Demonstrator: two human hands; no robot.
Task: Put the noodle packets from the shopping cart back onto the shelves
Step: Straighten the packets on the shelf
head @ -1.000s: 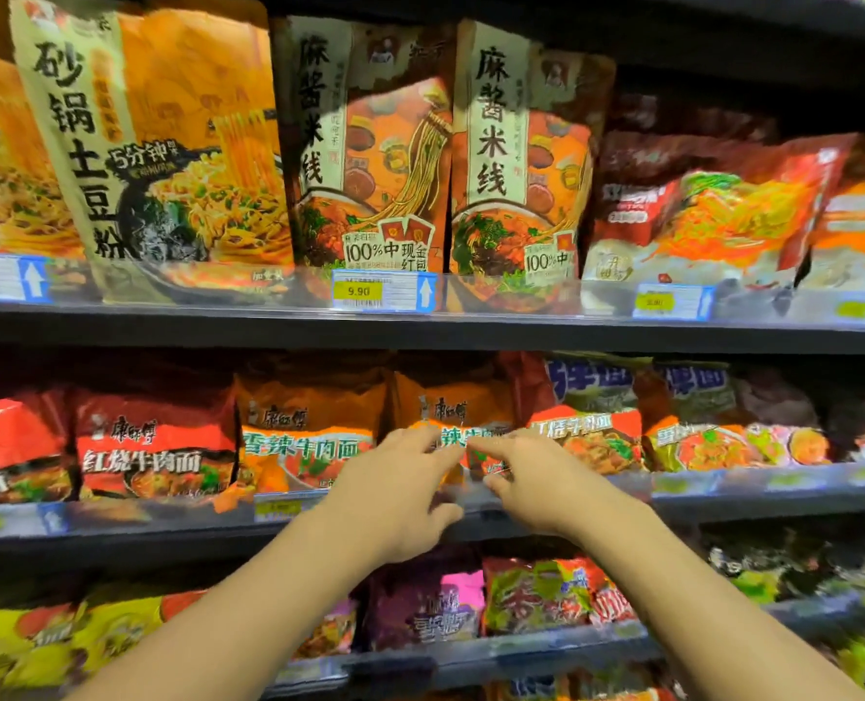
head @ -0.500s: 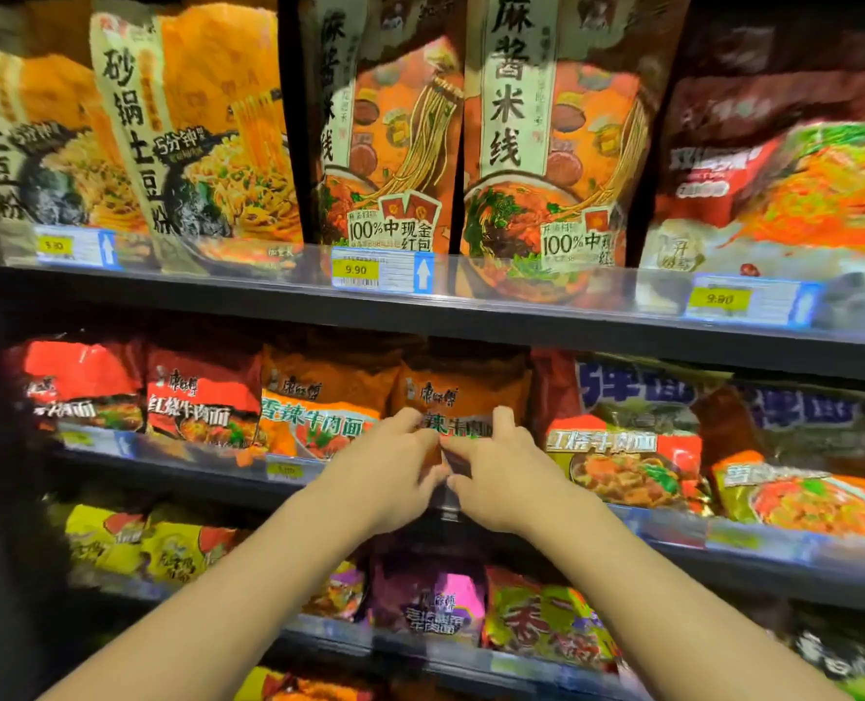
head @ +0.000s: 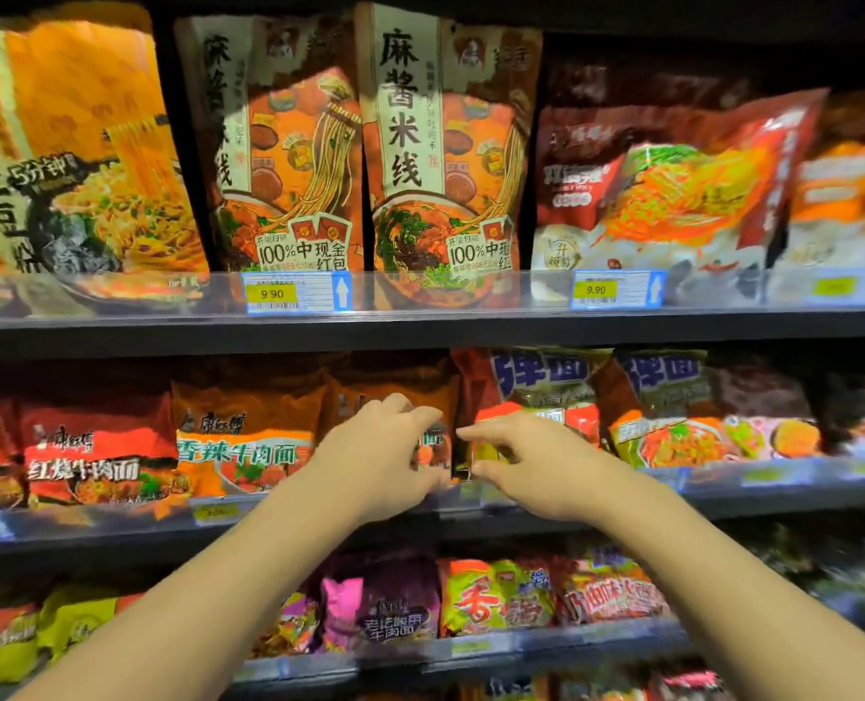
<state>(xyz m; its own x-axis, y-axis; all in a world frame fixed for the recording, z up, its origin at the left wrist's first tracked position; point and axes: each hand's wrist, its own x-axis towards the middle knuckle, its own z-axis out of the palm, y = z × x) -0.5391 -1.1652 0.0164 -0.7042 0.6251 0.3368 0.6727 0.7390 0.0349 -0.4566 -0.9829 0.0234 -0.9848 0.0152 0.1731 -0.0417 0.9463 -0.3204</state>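
1. Both hands reach up to the middle shelf (head: 470, 518) of a shop display; the left hand (head: 384, 457) has its fingers curled around the front of an orange-brown plastic noodle packet (head: 395, 384), thumb below and fingers along the packet's right edge, so this grip is clamped on the packet.
2. Just to the right, the right hand (head: 526, 460) has fingers bent toward the same packet's right edge, fingertips near those of the left hand; whether they pinch the packet or only touch it cannot be told.
3. That packet stands upright on the middle shelf, between an orange packet with green lettering (head: 243, 437) on its left and a red, green and blue packet (head: 546, 387) on its right.
4. Further left on this shelf sit red packets with white lettering (head: 86, 447).
5. On the top shelf (head: 420, 326), left to right, stand a tall orange and cream pouch picturing noodles (head: 81, 144), two tall cream and orange pouches with black characters (head: 440, 159), and a dark red pouch (head: 673, 184).
6. Yellow price tags reading 9.90 (head: 272, 294) are fixed to the top shelf's clear front strip.
7. On the bottom shelf (head: 470, 650), yellow packets (head: 25, 645) lie at left, then a purple packet (head: 390, 599) and a green and red one (head: 496, 597).
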